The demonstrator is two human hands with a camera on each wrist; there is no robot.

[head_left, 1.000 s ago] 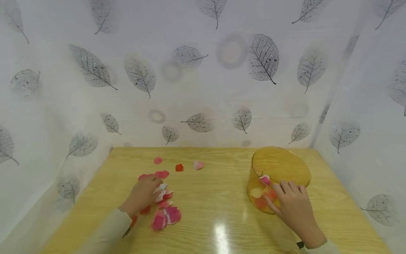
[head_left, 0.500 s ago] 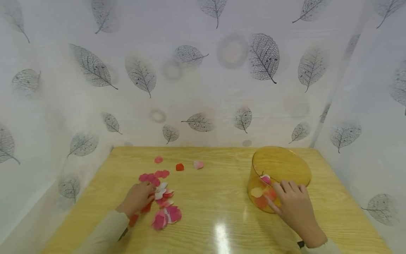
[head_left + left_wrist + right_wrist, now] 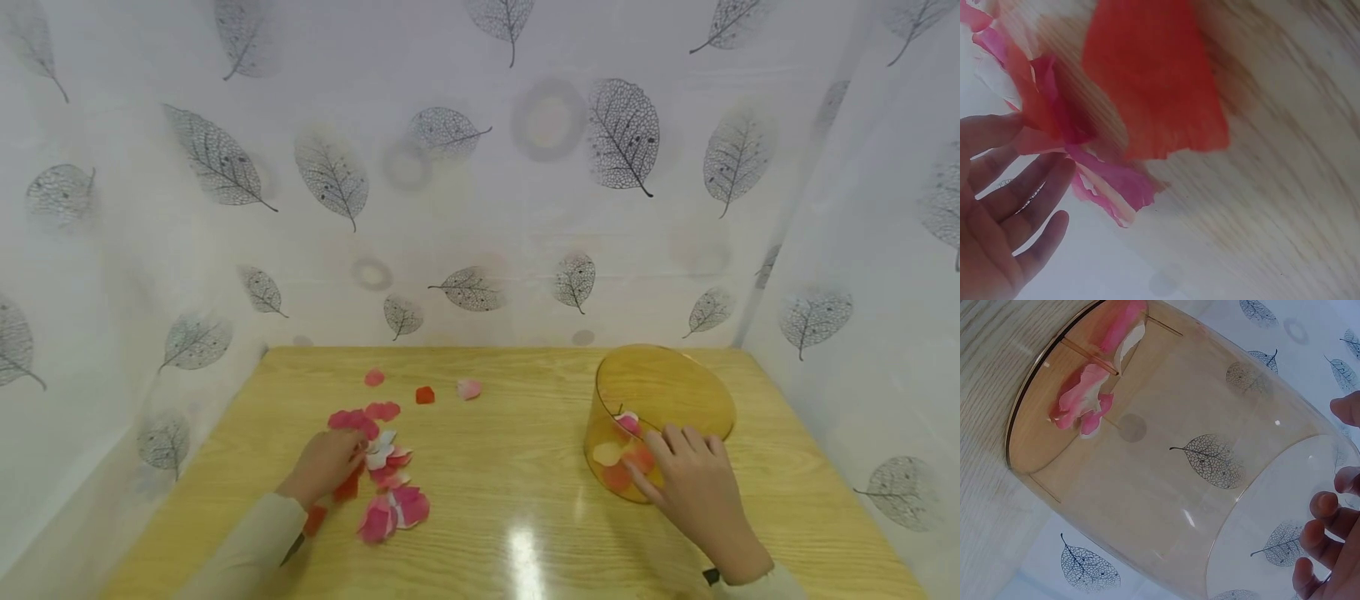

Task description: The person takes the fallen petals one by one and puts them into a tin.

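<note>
My left hand [image 3: 322, 467] is over the left part of the table, at a scatter of artificial flower petals [image 3: 393, 517]. In the left wrist view, its thumb and forefinger pinch at a red petal [image 3: 1032, 103], with pink and white ones bunched around it. The other fingers are spread loosely. My right hand [image 3: 697, 492] holds the near rim of a see-through amber container [image 3: 667, 392], thumb outside and fingers over the opening. Inside lie several petals [image 3: 1085, 400], pink ones showing in the right wrist view.
Loose petals lie farther back: a pink one [image 3: 374, 377], a red one [image 3: 425, 395] and a pale pink one [image 3: 468, 389]. The wooden table [image 3: 517, 467] is enclosed at the back and sides by a white leaf-printed sheet [image 3: 480, 217].
My left hand has drawn back slightly toward the lower left, uncovering more of the deep pink petals behind it. The right hand and the container have stayed put.
</note>
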